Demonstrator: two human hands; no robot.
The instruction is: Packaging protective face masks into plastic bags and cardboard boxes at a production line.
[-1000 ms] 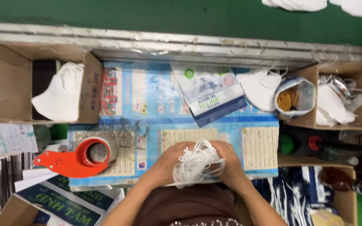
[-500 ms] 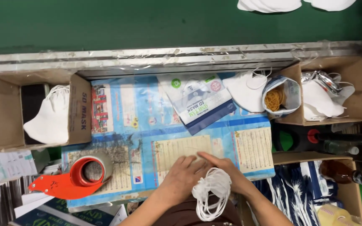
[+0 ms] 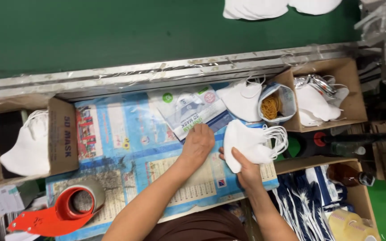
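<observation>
Mask stack (image 3: 249, 143) lifted rightward in right hand (image 3: 245, 172), left hand (image 3: 197, 145) now on mask packet (image 3: 193, 111)

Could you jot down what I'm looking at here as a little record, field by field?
Setting: packing bench covered in blue printed sheets, beside a green conveyor
Left hand: resting on a flat printed mask packet
Right hand: holding a stack of white masks, ear loops hanging out
Left box: white masks inside
Right box: more masks
Small pouch: rubber bands
Near corner: red tape dispenser
</observation>
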